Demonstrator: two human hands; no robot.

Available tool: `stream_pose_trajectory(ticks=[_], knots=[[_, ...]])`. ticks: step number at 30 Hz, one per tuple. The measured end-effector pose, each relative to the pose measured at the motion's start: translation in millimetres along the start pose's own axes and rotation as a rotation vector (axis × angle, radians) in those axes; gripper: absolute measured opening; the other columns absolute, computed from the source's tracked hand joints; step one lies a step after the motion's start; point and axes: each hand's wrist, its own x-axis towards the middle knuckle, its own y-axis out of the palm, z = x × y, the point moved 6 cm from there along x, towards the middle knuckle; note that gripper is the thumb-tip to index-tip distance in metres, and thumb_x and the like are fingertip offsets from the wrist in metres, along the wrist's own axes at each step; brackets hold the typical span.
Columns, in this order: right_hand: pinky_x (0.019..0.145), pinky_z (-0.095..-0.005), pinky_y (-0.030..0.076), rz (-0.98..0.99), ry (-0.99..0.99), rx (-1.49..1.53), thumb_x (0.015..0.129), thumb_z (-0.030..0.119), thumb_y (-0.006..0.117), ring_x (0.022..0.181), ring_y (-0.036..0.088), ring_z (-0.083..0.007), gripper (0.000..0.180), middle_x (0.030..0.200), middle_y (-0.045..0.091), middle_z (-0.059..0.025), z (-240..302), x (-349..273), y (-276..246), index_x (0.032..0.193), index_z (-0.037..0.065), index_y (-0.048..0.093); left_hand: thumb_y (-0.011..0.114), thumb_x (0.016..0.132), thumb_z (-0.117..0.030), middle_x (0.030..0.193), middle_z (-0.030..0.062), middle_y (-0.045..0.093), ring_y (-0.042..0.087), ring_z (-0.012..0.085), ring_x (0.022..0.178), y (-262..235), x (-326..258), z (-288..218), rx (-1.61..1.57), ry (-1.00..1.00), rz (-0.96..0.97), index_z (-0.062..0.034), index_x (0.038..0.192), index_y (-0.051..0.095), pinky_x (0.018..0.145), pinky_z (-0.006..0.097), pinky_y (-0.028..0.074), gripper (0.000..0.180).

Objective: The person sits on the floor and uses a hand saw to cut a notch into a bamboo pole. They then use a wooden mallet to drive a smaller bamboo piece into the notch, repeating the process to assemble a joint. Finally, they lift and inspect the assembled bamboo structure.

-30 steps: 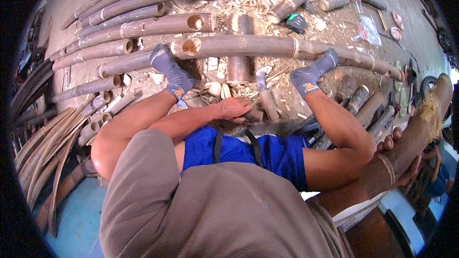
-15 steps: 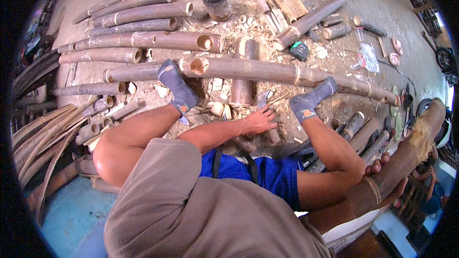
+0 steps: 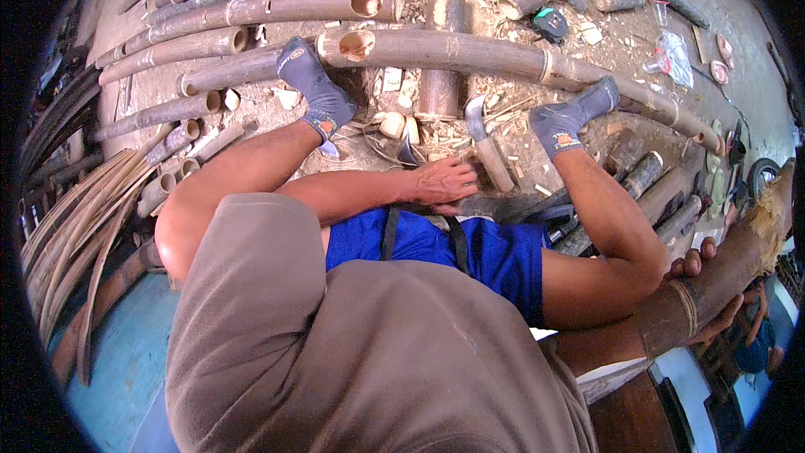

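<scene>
My left hand (image 3: 443, 184) is low in front of my blue shorts, knuckles up and fingers bent together. Its palm side is hidden, along with whatever may be in it. A curved metal blade (image 3: 407, 152) shows just beyond my wrist. To the hand's right lies a hooked-blade tool (image 3: 494, 166) with a wooden handle, apart from my fingers. At the right, my right hand (image 3: 693, 262) is wrapped round a thick bamboo pole (image 3: 658, 319), held slanting upward beside my right leg. The pole's upper end is shaved to pale, frayed fibres.
A long bamboo pole (image 3: 495, 63) with a cut hole lies across under my socked feet. Several bamboo lengths (image 3: 184, 109) and bent strips (image 3: 75, 235) lie at the left. Wood chips (image 3: 478, 42), a tape measure (image 3: 550, 23) and a plastic bag (image 3: 671, 59) are beyond.
My left hand has drawn back towards my body, its spread fingers now bent together. My right hand keeps its hold on the pole. The view has tilted closer to me.
</scene>
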Motion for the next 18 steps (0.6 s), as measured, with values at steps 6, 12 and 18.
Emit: stream_pose_trajectory(ticks=[6,12,18], knots=[[0.092,-0.0481,0.051,0.044,0.009,0.028,0.098,0.046,0.06,0.104,0.05,-0.0361,0.074,0.128,0.039,-0.0225,0,1,6,0.148,0.003,0.025,0.077,0.077,-0.04,0.105,0.0078,0.059,0.059,0.024,0.104,60,-40,26,0.214,-0.085,0.063,-0.0104,0.107,0.059,0.087,0.04,0.047,0.046],[0.095,-0.0509,0.051,0.06,0.067,0.021,0.1,0.046,0.06,0.106,0.053,-0.04,0.079,0.132,0.039,-0.025,2,-1,-11,0.155,0.008,0.019,0.077,0.08,-0.035,0.111,0.0176,0.064,0.065,0.0388,0.106,-16,-19,26,-0.443,-0.241,0.052,-0.0036,0.126,0.051,0.087,0.049,0.053,0.062],[0.095,-0.0539,0.051,0.036,0.037,0.052,0.101,0.043,0.059,0.108,0.053,-0.0441,0.074,0.133,0.04,-0.0284,1,2,-11,0.156,0.012,0.02,0.078,0.081,-0.039,0.114,0.0196,0.069,0.068,0.0295,0.106,-160,18,113,-0.758,-0.719,-0.649,-0.0011,0.138,0.052,0.094,0.044,0.053,0.074]])
